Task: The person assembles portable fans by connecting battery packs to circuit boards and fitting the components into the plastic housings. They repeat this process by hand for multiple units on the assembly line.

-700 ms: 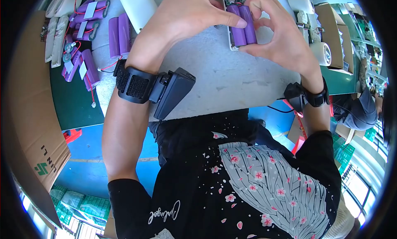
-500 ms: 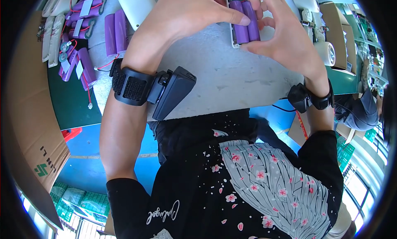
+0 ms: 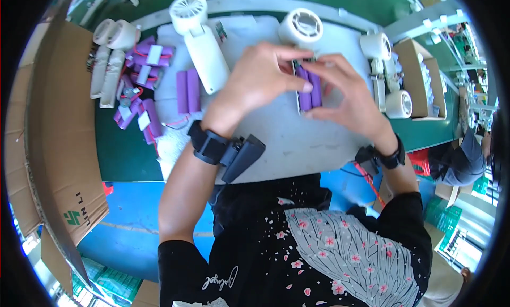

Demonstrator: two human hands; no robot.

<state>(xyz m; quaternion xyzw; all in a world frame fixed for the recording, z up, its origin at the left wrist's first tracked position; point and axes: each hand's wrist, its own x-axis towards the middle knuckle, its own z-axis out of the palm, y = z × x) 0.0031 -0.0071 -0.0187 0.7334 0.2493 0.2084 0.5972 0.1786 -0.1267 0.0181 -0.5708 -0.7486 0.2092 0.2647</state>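
A white handheld fan [image 3: 288, 33] lies on the grey mat, its round head away from me and its handle opened toward me. Two purple battery cells [image 3: 316, 92] lie side by side in the handle's shell. My left hand [image 3: 259, 76] grips from the left, thumb pressed on the left cell and fingers at the cells' far end. From the right, my right hand [image 3: 348, 97] closes around the same cells, its thumb at the near end and its fingertips at the far end. Those fingers partly hide the handle's upper part.
Left of my hands lie another white fan [image 3: 206, 54] and a purple battery pair [image 3: 188, 92]. Farther left are piled wired battery packs [image 3: 150, 118] and white fan parts [image 3: 109, 84]. More fans [image 3: 397, 104] and an open cardboard box [image 3: 406, 57] stand right. A person sits far right.
My view has tilted up, so the scene sits lower and the fan heads now show. Both hands stay on the cells; the right fingertips have come over their far end.
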